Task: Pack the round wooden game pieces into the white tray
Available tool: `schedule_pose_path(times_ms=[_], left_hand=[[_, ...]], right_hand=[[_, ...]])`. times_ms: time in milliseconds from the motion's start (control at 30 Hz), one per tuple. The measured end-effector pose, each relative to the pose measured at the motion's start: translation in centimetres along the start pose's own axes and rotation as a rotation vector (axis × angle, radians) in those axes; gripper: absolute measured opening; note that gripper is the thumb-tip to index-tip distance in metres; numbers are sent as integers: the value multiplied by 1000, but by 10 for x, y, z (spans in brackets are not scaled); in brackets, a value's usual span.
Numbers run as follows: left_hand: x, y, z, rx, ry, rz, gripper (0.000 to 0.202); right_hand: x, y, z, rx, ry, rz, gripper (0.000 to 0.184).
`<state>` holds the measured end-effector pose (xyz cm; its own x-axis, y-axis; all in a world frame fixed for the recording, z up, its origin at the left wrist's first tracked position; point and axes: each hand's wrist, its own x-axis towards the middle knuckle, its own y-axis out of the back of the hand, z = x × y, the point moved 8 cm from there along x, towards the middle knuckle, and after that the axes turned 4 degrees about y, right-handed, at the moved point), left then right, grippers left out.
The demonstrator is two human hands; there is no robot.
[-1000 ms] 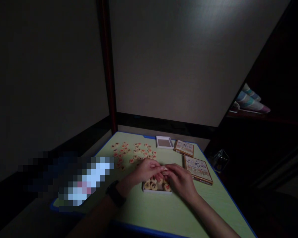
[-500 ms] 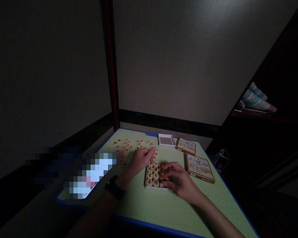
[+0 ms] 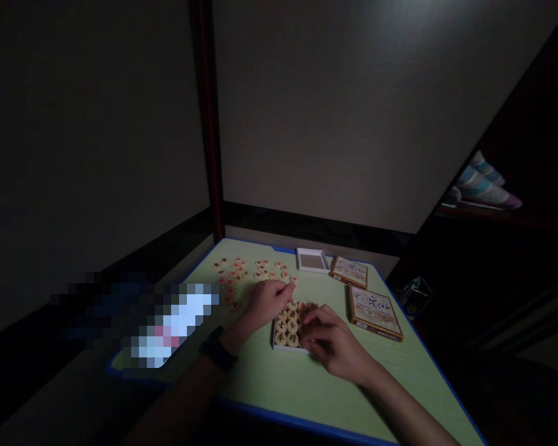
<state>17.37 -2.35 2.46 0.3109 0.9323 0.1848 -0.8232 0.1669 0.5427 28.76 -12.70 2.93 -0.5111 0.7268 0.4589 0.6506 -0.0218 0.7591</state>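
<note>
A small white tray (image 3: 276,345) holding several round cream game pieces (image 3: 286,326) sits on the green table (image 3: 283,390). My right hand (image 3: 332,344) rests on the tray's right side, fingers curled over the pieces there. My left hand (image 3: 268,299), with a dark watch on its wrist, is just left of and behind the tray, fingertips pinched together at a piece near the loose ones. Several loose round pieces (image 3: 242,272) with red and dark marks lie scattered behind my left hand.
An empty white tray (image 3: 312,261) stands at the table's far edge. Two printed box lids (image 3: 349,272) (image 3: 374,311) lie to the right. A red post (image 3: 209,124) rises behind the table. Folded striped cloth (image 3: 486,186) rests on a dark shelf at right. A blurred-out patch covers the left.
My hands, joined over the tray a second ago, have parted. The left reached back toward the loose pieces; the right settled onto the tray's right side.
</note>
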Motion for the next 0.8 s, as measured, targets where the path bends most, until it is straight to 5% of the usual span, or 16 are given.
schedule_pose_path(times_ms=[267, 800], left_hand=[[-1, 3, 0, -8, -16, 48, 46], [4, 23, -7, -4, -47, 206, 45]], right_hand=[[-2, 14, 4, 0, -33, 97, 14], [-3, 12, 16, 48, -48, 30, 18]])
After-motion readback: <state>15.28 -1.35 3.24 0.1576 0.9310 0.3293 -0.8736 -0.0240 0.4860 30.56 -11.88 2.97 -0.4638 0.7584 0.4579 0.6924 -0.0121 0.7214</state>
